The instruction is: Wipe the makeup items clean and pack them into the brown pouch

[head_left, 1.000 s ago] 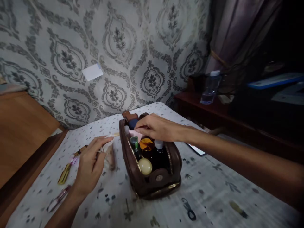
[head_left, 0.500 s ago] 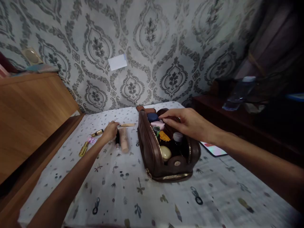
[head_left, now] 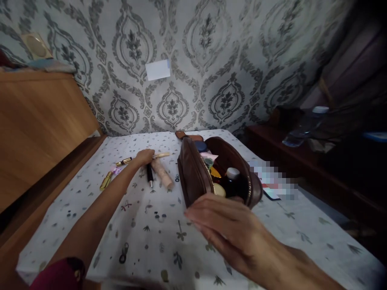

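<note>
Right hand (head_left: 225,223) is withdrawing to bag's (head_left: 194,175) six o'clock, freeing its far end; left hand (head_left: 145,156) is lingering at nine, both grips unclear

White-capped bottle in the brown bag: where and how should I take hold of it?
I'd pinch the bottle by its white cap, coming down from above. The cap faces up in the open mouth of the brown bag, while the bag's walls flank the bottle and hide its lower part, leaving little side access.
</note>
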`<state>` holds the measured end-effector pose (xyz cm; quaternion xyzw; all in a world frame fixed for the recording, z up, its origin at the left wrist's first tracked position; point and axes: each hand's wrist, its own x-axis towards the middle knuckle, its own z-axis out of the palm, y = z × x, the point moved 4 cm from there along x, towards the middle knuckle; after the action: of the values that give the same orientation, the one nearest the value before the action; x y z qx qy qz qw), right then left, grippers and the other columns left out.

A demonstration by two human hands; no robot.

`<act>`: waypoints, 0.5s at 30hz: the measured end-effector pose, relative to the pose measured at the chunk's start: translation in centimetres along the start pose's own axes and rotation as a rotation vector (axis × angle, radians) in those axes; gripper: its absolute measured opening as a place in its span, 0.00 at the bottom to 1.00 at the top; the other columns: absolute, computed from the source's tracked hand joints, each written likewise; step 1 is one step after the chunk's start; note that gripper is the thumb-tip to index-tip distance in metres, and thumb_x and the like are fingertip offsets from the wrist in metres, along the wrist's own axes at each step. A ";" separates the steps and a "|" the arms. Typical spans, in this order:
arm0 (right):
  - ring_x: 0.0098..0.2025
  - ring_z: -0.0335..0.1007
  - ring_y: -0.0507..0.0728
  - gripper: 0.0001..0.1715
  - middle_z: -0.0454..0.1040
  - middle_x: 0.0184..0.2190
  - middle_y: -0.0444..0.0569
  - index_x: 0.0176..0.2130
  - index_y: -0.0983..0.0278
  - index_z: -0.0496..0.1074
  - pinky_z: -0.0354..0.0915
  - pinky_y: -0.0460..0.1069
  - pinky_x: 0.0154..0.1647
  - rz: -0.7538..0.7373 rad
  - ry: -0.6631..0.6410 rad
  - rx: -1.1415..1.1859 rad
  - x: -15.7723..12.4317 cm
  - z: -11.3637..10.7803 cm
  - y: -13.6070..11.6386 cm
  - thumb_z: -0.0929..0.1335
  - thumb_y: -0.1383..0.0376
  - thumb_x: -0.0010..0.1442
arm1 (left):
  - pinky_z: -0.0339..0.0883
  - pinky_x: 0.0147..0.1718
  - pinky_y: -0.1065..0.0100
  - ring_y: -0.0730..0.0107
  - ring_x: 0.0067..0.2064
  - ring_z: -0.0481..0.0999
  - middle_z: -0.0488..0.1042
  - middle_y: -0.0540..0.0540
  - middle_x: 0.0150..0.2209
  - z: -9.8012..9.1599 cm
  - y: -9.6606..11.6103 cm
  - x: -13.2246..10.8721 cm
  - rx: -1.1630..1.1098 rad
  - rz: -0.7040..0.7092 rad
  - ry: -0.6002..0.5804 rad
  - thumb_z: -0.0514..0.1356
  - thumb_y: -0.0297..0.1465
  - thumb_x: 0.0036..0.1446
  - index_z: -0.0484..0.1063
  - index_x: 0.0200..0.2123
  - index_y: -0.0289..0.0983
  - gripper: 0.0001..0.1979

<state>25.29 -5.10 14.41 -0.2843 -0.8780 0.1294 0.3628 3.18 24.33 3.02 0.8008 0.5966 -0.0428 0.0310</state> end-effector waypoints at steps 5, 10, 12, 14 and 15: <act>0.37 0.72 0.56 0.15 0.76 0.33 0.51 0.41 0.65 0.76 0.70 0.51 0.38 0.098 -0.135 0.152 -0.4 5.8 1.3 0.60 0.69 0.68 | 0.67 0.50 0.56 0.58 0.51 0.72 0.72 0.39 0.50 -2.4 -1.8 -4.6 -0.088 -0.055 0.147 0.56 0.30 0.64 0.69 0.49 0.34 0.11; 0.41 0.74 0.57 0.16 0.77 0.43 0.54 0.50 0.64 0.73 0.72 0.54 0.42 0.388 -0.041 0.354 -0.4 10.2 4.8 0.65 0.63 0.65 | 0.67 0.44 0.64 0.59 0.48 0.73 0.74 0.44 0.46 -4.3 -1.8 -10.8 -0.263 -0.043 0.311 0.57 0.31 0.61 0.68 0.49 0.38 0.12; 0.43 0.74 0.58 0.19 0.77 0.44 0.55 0.52 0.64 0.70 0.72 0.54 0.42 0.518 0.015 0.472 0.0 12.1 6.2 0.65 0.61 0.64 | 0.68 0.34 0.68 0.64 0.36 0.75 0.75 0.49 0.35 -3.5 -0.9 -13.9 -0.428 -0.055 0.296 0.55 0.39 0.62 0.69 0.47 0.38 0.14; 0.46 0.74 0.59 0.22 0.76 0.44 0.54 0.54 0.63 0.68 0.73 0.55 0.42 0.607 0.076 0.637 0.6 14.1 6.7 0.66 0.58 0.63 | 0.66 0.27 0.69 0.67 0.29 0.73 0.73 0.51 0.29 -1.6 0.1 -17.0 -1.094 -0.170 0.266 0.60 0.44 0.57 0.69 0.47 0.37 0.20; 0.45 0.75 0.59 0.24 0.76 0.42 0.53 0.54 0.62 0.66 0.73 0.55 0.42 0.638 0.088 0.744 0.9 15.2 6.7 0.67 0.56 0.62 | 0.66 0.25 0.70 0.68 0.26 0.72 0.72 0.51 0.27 -0.5 0.8 -18.5 -1.365 -0.248 0.244 0.63 0.45 0.53 0.69 0.47 0.37 0.24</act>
<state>16.65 0.51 1.32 -0.3953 -0.6251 0.5269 0.4188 -1.33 6.56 5.44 0.5276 0.5761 0.4280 0.4545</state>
